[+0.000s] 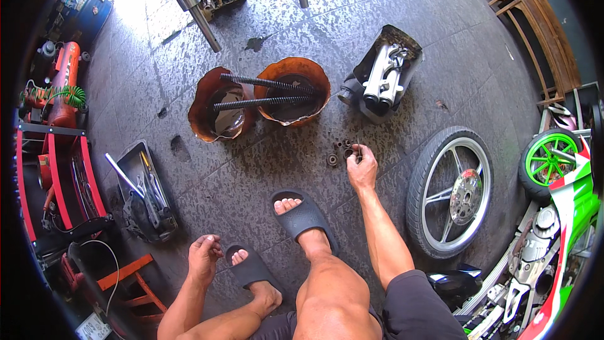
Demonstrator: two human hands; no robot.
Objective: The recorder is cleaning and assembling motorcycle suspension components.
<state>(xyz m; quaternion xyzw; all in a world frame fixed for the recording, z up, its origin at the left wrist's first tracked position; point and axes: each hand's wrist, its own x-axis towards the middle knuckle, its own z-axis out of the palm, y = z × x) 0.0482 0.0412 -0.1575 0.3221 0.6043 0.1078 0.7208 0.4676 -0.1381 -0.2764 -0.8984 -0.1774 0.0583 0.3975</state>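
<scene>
My right hand reaches down to the floor right of centre, its fingertips pinched together among several small metal parts. A round, ring-shaped part lies just left of those fingers; whatever they grip is too small to make out. Over by my left foot, my left hand hangs with its fingers curled in, and nothing shows in them. Beyond the small parts, two long coil springs lie across two cut-open, rusty orange containers with dark liquid in them.
A dark container holds silver fork tubes. Right of my forearm lies a motorcycle wheel with a brake disc. At left are a tool tray, a red-edged tool rack and a red compressor. Fairings line the right.
</scene>
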